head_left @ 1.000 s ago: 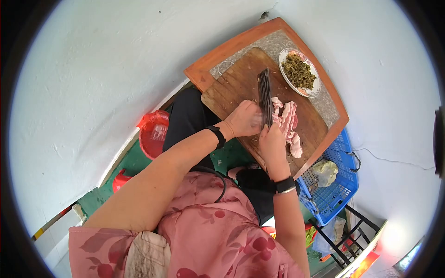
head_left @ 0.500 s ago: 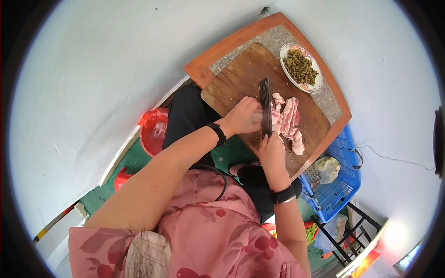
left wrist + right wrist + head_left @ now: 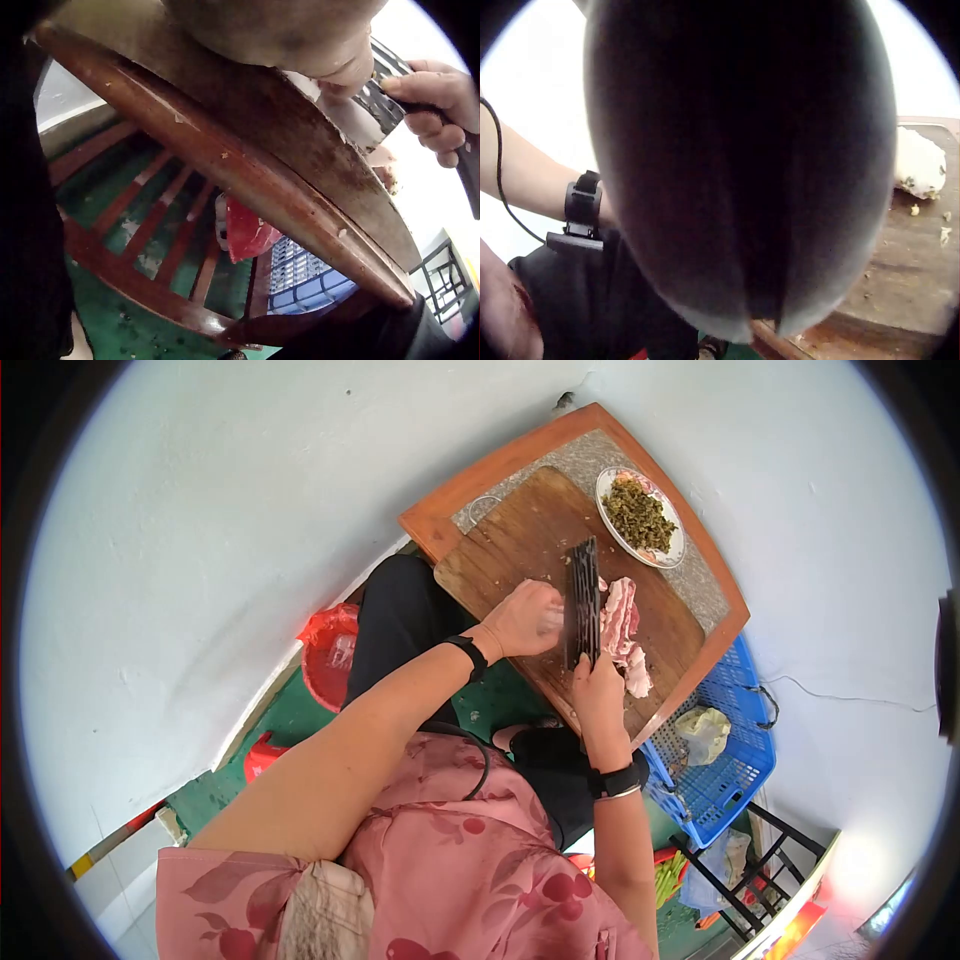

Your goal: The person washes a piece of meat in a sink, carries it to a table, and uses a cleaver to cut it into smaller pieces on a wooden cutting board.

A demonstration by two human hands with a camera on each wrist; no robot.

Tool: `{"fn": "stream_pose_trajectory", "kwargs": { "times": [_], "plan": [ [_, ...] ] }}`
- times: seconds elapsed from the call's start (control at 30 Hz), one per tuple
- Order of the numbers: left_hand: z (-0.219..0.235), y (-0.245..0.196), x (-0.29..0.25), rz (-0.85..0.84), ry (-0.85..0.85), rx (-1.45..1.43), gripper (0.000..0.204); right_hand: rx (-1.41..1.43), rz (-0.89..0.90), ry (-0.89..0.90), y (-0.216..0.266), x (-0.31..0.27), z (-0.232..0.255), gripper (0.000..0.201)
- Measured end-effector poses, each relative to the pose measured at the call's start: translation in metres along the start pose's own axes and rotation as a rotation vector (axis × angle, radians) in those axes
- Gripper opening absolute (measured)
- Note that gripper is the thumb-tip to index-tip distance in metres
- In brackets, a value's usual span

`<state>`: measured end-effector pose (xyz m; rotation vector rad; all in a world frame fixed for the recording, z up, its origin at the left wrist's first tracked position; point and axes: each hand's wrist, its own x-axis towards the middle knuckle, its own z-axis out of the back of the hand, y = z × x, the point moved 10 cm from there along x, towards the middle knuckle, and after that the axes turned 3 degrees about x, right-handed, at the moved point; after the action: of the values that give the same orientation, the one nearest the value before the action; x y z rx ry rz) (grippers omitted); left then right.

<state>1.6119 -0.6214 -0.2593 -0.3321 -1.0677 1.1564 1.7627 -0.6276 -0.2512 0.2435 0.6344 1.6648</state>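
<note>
My right hand [image 3: 600,700] grips the dark handle of a cleaver [image 3: 582,600], its wide dark blade over the wooden cutting board [image 3: 520,535]. In the left wrist view the fingers of that hand curl round the handle [image 3: 469,161]. Just left of the blade, my left hand [image 3: 525,618] bends its fingers over a pale piece of meat [image 3: 356,120], mostly hidden beneath them. Streaky pink-and-white meat strips [image 3: 620,610] lie on the board to the right of the blade. The right wrist view is largely blocked by a dark blurred shape; a pale lump [image 3: 920,165] shows on the board there.
A plate [image 3: 604,488] of chopped dark greens [image 3: 640,515] stands at the table's far right corner. Beside the wooden table edge [image 3: 490,475] is a blue plastic basket [image 3: 735,760] with a plastic bag. A red bucket [image 3: 325,675] sits on the green floor at left.
The cleaver has shifted slightly right and turned, so more of its blade face shows. The left hand stays in nearly the same place beside it.
</note>
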Motion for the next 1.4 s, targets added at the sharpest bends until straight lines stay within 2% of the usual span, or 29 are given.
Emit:
{"fn": "stream_pose_trajectory", "kwargs": {
  "times": [0.17, 0.27, 0.47, 0.57, 0.67, 0.77, 1.03, 1.17, 1.3, 1.4],
  "plan": [
    [0.01, -0.011, 0.003, -0.052, -0.018, 0.009, 0.04, 0.133, 0.071, -0.123, 0.013, -0.009, 0.016, 0.023],
    [0.0, 0.001, -0.001, 0.042, 0.04, 0.001, 0.04, 0.134, 0.051, -0.118, 0.023, -0.008, 0.017, 0.023],
    [0.0, 0.004, -0.003, 0.011, -0.002, -0.003, 0.039, 0.114, 0.049, -0.123, 0.023, -0.001, 0.007, 0.021],
    [-0.001, 0.001, -0.001, 0.013, 0.026, 0.018, 0.039, 0.067, 0.061, -0.116, 0.017, -0.009, 0.003, 0.019],
    [-0.003, 0.004, -0.001, 0.007, 0.032, 0.013, 0.038, 0.085, -0.021, -0.023, 0.014, -0.029, 0.005, 0.02],
    [-0.004, 0.008, -0.003, 0.012, 0.024, 0.0, 0.036, 0.035, -0.006, 0.023, 0.013, -0.032, 0.002, 0.021],
    [0.0, 0.003, 0.004, -0.012, 0.015, 0.006, 0.036, -0.013, 0.074, 0.025, 0.03, 0.031, -0.012, 0.023],
    [-0.001, 0.003, 0.001, -0.011, 0.015, 0.014, 0.036, 0.022, 0.117, -0.041, 0.032, 0.029, -0.008, 0.024],
    [0.001, 0.004, -0.002, 0.013, -0.006, 0.018, 0.035, 0.064, 0.051, 0.004, 0.016, -0.008, -0.01, 0.022],
    [0.002, 0.006, 0.001, 0.011, -0.029, 0.019, 0.035, 0.023, -0.066, 0.11, 0.006, -0.02, -0.01, 0.021]
  ]
}}
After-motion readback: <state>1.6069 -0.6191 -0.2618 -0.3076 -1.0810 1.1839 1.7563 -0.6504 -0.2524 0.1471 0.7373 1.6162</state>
